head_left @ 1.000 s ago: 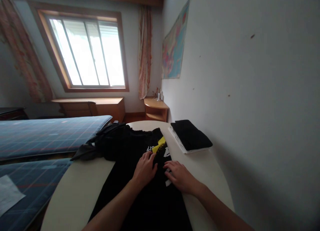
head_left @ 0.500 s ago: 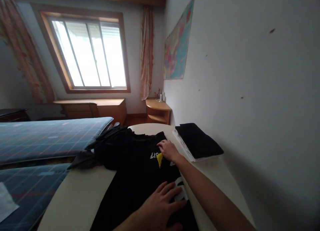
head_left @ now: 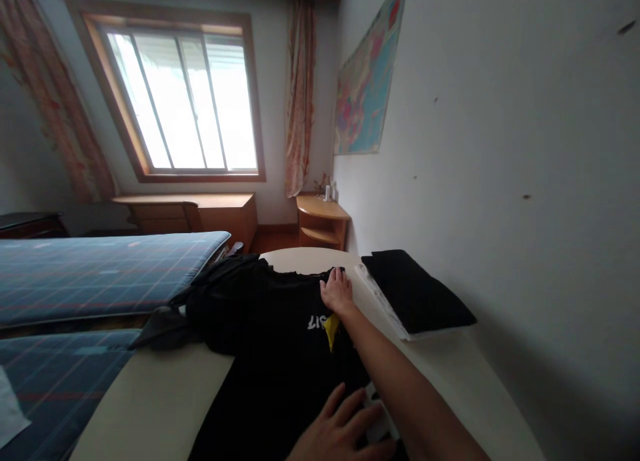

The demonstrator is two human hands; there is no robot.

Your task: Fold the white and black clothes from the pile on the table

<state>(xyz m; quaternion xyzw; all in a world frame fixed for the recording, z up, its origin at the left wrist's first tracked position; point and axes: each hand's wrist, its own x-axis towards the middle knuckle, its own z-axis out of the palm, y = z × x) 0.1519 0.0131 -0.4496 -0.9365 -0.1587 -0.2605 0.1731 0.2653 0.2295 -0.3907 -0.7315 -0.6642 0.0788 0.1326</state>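
A black T-shirt (head_left: pixel 280 354) with white lettering and a yellow print lies spread on the pale round-edged table (head_left: pixel 165 394). My right hand (head_left: pixel 337 291) reaches to the far right of the shirt, by its shoulder near the collar, with its fingers extended and resting on the cloth. Lower down, my left hand (head_left: pixel 345 428) lies over the shirt's right side, fingers spread, partly cut off by the bottom edge of the view. My right forearm covers part of the shirt's right edge. Bunched dark cloth (head_left: pixel 220 298) sits at the shirt's left.
Right of the shirt, a folded black garment (head_left: pixel 415 291) lies on a clear plastic bag (head_left: pixel 383 301). Blue plaid mattresses (head_left: pixel 100 274) stand at the left, close to the table. The wall (head_left: pixel 500 148) runs along the right side. Wooden desks stand under the window.
My right hand has moved up the shirt from beside the print to the shoulder edge. My left hand has shifted slightly right and lower in the view. The view has turned a little.
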